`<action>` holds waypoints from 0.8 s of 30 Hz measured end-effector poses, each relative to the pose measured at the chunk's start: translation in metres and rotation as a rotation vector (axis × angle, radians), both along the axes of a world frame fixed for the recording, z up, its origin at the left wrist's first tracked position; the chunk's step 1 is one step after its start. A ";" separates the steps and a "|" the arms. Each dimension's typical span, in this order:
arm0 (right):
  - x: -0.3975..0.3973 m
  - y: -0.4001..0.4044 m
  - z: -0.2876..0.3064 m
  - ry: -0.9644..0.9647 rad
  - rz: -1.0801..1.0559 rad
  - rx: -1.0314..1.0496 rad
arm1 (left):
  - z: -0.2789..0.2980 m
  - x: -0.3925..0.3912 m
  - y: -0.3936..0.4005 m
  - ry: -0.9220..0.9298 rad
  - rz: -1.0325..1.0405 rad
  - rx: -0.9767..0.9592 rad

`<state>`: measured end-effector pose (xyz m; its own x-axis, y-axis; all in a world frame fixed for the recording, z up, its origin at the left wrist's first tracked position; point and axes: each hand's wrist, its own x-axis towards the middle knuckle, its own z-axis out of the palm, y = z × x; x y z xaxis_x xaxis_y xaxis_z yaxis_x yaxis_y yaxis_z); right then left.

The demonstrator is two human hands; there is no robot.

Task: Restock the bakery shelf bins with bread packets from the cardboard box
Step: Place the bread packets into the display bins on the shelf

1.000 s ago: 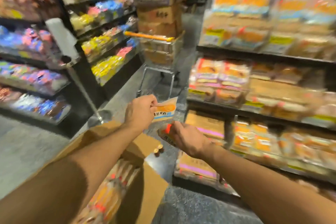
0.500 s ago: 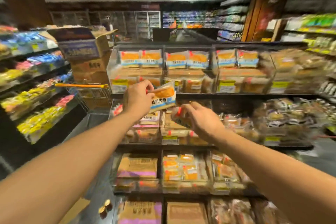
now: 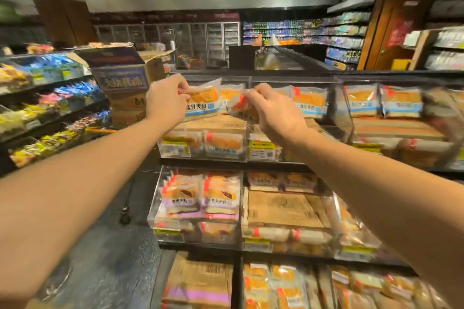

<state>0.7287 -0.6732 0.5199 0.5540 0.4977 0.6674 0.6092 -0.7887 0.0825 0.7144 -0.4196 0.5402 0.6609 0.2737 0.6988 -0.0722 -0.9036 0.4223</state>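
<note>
Left hand: the left hand [image 3: 167, 103] pinches the top edge of a bread packet [image 3: 204, 103] with a blue label strip, holding it up in front of the top row of bins.

Right hand: the right hand [image 3: 273, 113] is closed around a second packet [image 3: 239, 108], which sits tilted, one corner pointing down and to the left (its label is partly hidden by the fingers).

Step in hand: delivery to the shelf, as I judge it; both packets are up at the level of the top bin [image 3: 247, 130] and neither has been let go.

Top bin: a clear box with packets of the same blue-strip kind standing along its back and flat brown cardboard lying beneath them; the held packets hang just in front of that row.

Next move: each packet likely needs to go over the bin's front wall and stand upright, label outward, beside the ones already there; the tilted one wants straightening first.

Lower bins: the lower bins [image 3: 195, 208] hold purple-strip packets, so they look like the wrong place for these.

Cardboard box: the supply box is not in view here; the stacked cartons [image 3: 123, 78] to the left may be other stock (I cannot tell).
</note>
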 end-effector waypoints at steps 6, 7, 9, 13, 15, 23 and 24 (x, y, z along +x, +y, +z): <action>0.098 0.054 0.018 0.001 -0.015 -0.013 | 0.006 0.090 0.051 0.048 0.007 -0.019; 0.110 0.060 0.019 0.008 -0.013 -0.042 | 0.002 0.103 0.056 0.070 0.004 -0.022; 0.132 0.074 0.019 0.013 0.000 -0.089 | -0.007 0.124 0.063 0.100 0.001 -0.028; 0.159 0.100 0.027 -0.002 0.010 -0.147 | -0.025 0.153 0.076 0.137 0.015 -0.031; 0.166 0.108 0.031 -0.027 0.023 -0.196 | -0.030 0.162 0.081 0.167 0.027 -0.025; 0.206 0.115 0.006 0.226 -0.034 -0.262 | -0.035 0.193 0.093 0.197 -0.007 0.070; 0.211 0.113 0.003 0.235 -0.070 -0.261 | -0.035 0.195 0.093 0.193 -0.008 0.097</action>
